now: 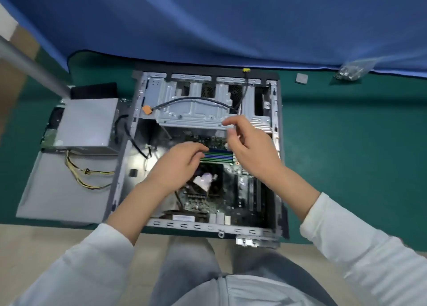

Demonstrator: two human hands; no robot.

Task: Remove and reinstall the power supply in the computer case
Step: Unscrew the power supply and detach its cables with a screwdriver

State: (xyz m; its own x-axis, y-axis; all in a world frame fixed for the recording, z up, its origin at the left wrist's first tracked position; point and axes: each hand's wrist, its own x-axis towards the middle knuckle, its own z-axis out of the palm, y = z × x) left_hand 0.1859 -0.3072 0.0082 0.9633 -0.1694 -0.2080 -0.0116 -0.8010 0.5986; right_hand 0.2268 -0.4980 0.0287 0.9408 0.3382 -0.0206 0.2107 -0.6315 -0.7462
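Power supply (86, 125) sits outside the computer case (208, 153), just left of it, well apart from my hands. My left hand (178, 164) and right hand (251, 148) hover over the motherboard (215, 197), fingers loosely curled, holding nothing.

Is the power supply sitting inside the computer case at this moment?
No. The power supply lies outside the computer case, on the side panel to its left.

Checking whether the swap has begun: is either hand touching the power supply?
Apart. The head view shows the power supply outside the computer case, while the left hand and right hand hover over the motherboard.
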